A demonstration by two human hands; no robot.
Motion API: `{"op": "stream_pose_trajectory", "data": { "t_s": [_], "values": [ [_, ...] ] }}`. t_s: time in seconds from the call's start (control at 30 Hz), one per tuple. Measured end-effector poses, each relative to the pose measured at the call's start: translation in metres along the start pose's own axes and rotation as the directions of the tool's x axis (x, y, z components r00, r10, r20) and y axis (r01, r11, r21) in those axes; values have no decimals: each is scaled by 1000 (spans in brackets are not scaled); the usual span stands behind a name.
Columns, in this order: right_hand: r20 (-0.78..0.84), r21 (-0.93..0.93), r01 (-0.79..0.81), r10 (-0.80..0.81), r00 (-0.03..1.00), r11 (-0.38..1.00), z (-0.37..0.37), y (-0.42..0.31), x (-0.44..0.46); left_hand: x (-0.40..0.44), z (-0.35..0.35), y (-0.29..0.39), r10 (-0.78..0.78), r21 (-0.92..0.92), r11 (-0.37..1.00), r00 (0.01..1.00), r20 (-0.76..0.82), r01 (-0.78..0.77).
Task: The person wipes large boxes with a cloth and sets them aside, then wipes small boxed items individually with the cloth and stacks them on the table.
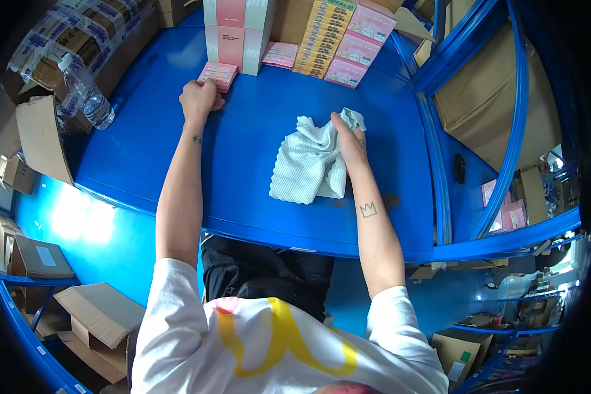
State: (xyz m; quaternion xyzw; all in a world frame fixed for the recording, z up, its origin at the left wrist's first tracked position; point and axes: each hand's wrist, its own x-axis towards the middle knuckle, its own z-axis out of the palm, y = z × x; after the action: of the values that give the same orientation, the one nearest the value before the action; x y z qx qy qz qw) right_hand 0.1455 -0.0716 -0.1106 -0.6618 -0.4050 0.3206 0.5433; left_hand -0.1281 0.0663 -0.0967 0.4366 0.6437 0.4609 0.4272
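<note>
The left hand [200, 100] curls at a small pile of pink packets [219, 74] near the far edge of the counter [243, 151], but I can't tell if it grips them; the right hand [352, 147] is closed around part of a pale cloth [305, 167], right of the middle. This looks like the step of handling the packets, and shifting them would need a good pinch. Pink-and-white boxes [232, 47] just behind block that way, and a water bottle [97, 107] is near the left edge.
</note>
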Motion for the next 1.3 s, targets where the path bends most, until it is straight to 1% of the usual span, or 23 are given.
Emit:
{"op": "stream_pose_trajectory", "data": {
  "t_s": [0.03, 0.07, 0.1, 0.13, 0.17, 0.2, 0.23, 0.37, 0.57, 0.7, 0.73, 0.9, 1.03, 1.07, 1.2, 1.3],
  "values": [
    [2, -15, -16, 16, 1000, 1000, -1, -1, 0, -1, -1, 1, 16, 65, 998, 1000, -4, -15],
    [2, -15, -16, 16, 1000, 1000, -1, -1, 0, 0, 1, -2, 15, 65, 998, 1000, -4, -15],
    [5, -11, -8, 8, 1000, 1000, -1, -1, 0, 4, 3, -8, 162, 188, 971, 985, -67, -147],
    [7, -7, -1, 1, 1000, 1000, 0, -1, -1, 7, 7, -15, 312, 317, 911, 944, -109, -264],
    [9, -2, 5, -5, 1000, 1000, 0, -1, -1, 11, 11, -23, 457, 444, 820, 880, -130, -361],
    [11, 2, 13, -13, 1000, 1000, 0, -1, -1, 13, 13, -27, 593, 564, 703, 795, -128, -434],
    [10, 2, 13, -13, 1000, 1000, 0, -2, -1, 15, 15, -31, 594, 563, 703, 795, -127, -435],
    [10, -14, 11, -11, 1000, 1000, 0, -1, -1, 22, 20, -41, 610, 640, 627, 791, -49, -444],
    [17, -41, -18, 19, 1000, 999, -1, 4, 4, 26, 17, -40, 575, 628, 644, 818, -20, -437],
    [-7, -6, 23, -23, 1000, 1000, 2, -2, -1, 14, 15, -26, 517, 494, 773, 847, -124, -399],
    [-6, -5, 22, -22, 1000, 1000, 3, -2, -2, 14, 16, -26, 517, 496, 772, 847, -125, -399],
    [-14, -64, 33, -34, 999, 997, 2, 1, 0, 22, 24, -24, 516, 551, 755, 840, -166, -355],
    [19, -84, 60, -59, 998, 995, 0, 7, 3, 30, 32, -24, 552, 644, 691, 815, -176, -329],
    [17, -82, 61, -59, 998, 995, 0, 7, 3, 31, 33, -23, 554, 644, 690, 814, -175, -331],
    [60, -112, 17, -10, 998, 994, -2, 3, 2, 31, 36, -21, 543, 702, 644, 827, -142, -302],
    [70, -129, -1, 10, 998, 992, -1, 2, 0, 34, 38, -24, 553, 703, 636, 823, -128, -318]
  ]
}}
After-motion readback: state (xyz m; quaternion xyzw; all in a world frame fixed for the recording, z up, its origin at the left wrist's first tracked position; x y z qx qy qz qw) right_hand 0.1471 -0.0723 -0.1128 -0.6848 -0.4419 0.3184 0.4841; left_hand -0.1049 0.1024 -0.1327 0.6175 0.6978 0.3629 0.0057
